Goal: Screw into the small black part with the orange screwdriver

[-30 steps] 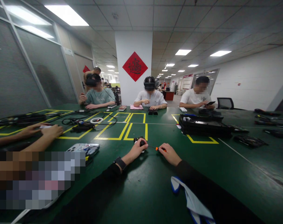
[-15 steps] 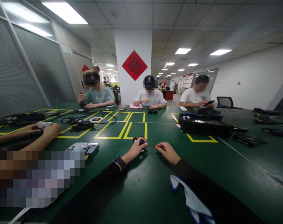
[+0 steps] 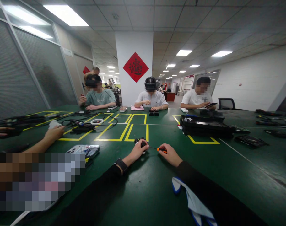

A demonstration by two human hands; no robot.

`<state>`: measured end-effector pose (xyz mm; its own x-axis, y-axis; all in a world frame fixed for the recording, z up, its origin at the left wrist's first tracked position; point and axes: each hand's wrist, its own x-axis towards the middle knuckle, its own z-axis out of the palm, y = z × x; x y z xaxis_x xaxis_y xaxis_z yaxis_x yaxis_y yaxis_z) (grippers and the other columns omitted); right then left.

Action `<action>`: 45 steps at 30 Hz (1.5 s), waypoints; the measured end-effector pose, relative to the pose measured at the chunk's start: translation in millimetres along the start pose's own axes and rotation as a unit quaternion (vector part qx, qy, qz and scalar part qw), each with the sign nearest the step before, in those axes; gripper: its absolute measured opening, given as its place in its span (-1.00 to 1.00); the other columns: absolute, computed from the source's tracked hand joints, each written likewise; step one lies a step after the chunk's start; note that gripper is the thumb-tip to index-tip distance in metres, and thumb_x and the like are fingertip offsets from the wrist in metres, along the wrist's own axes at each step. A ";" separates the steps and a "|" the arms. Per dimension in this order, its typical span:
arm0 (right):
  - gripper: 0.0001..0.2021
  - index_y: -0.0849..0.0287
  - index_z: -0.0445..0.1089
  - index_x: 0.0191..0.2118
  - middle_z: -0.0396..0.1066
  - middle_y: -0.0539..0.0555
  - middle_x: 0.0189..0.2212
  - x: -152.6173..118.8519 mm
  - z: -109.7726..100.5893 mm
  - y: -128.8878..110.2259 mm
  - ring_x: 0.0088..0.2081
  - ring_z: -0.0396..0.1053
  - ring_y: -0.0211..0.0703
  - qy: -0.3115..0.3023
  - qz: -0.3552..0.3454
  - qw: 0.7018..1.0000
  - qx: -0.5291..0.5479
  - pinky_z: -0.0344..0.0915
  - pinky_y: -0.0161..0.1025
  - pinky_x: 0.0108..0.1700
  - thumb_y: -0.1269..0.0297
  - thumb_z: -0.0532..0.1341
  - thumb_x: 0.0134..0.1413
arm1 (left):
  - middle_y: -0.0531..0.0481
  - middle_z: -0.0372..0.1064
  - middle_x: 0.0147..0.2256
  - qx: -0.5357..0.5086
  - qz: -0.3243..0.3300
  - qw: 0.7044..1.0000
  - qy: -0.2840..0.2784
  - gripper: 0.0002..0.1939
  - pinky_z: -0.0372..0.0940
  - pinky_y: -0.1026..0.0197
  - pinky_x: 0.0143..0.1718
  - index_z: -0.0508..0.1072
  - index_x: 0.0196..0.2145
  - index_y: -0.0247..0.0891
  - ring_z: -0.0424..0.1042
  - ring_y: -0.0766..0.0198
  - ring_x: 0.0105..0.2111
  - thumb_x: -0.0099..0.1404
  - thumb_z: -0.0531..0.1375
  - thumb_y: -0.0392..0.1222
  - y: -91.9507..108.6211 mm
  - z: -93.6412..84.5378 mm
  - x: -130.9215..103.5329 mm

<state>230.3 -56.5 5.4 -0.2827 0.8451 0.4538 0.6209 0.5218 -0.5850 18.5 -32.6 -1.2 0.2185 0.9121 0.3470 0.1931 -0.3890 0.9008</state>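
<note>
Mid-frame, the left hand (image 3: 136, 152) grasped a small black device (image 3: 139, 141), likely light and stiff; the right hand (image 3: 170, 153) held an orange-handled screwdriver (image 3: 158, 149) by its grip, seemingly the surest hold.

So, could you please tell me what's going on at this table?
A person's left hand grips a small black item over the green table, and the right hand holds a thin-shafted tool with an orange and black handle. The shaft points at the black item; whether its tip touches is too small to tell. A pale strip with blue edges lies by the right sleeve. To the left, a co-worker's hand holds something white.
</note>
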 end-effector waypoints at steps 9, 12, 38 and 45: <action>-0.88 0.21 0.33 -0.39 0.30 0.04 -0.40 0.4 -2.3 -1.7 -0.30 0.22 -0.22 -0.004 -0.010 1.000 -0.019 0.15 -0.27 -0.22 0.32 0.08 -0.02 | 0.09 0.28 -0.45 -0.007 -0.012 1.000 -0.008 -0.78 0.20 0.32 -0.39 0.27 -0.33 -0.25 0.30 0.39 -0.45 0.09 0.11 -0.09 3.4 -0.5 -1.2; -0.89 0.21 0.30 -0.36 0.29 0.03 -0.39 0.2 -1.7 -0.2 -0.32 0.22 -0.23 -0.005 -0.004 1.000 -0.007 0.17 -0.28 -0.24 0.32 0.13 -0.07 | 0.09 0.27 -0.45 -0.005 -0.011 1.000 -0.009 -0.78 0.20 0.32 -0.39 0.27 -0.32 -0.25 0.30 0.39 -0.45 0.09 0.11 -0.08 3.6 -0.2 -1.2; -0.83 0.20 0.30 -0.28 0.31 0.05 -0.35 -0.9 -3.1 -2.8 -0.28 0.25 -0.23 -0.016 -0.006 0.999 0.032 0.18 -0.27 -0.21 0.30 0.11 -0.05 | 0.03 0.32 -0.34 0.015 0.016 1.000 -0.011 -0.76 0.19 0.23 -0.22 0.26 -0.33 -0.25 0.31 0.33 -0.31 -0.02 0.15 -0.32 1.1 -1.8 -0.2; -0.87 0.21 0.34 -0.37 0.30 0.05 -0.39 0.2 -6.2 -5.9 -0.29 0.23 -0.21 -0.018 -0.024 0.999 -0.010 0.15 -0.24 -0.19 0.33 0.08 0.00 | 0.04 0.32 -0.34 0.011 0.018 1.000 -0.010 -0.78 0.20 0.24 -0.25 0.26 -0.34 -0.25 0.30 0.33 -0.33 -0.02 0.14 -0.34 3.8 -0.3 -1.3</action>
<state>231.1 -60.1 13.1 -0.3392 0.8229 0.4558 0.6208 0.5598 -0.5488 18.6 -35.2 1.9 0.2441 0.8947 0.3741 0.2055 -0.4248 0.8817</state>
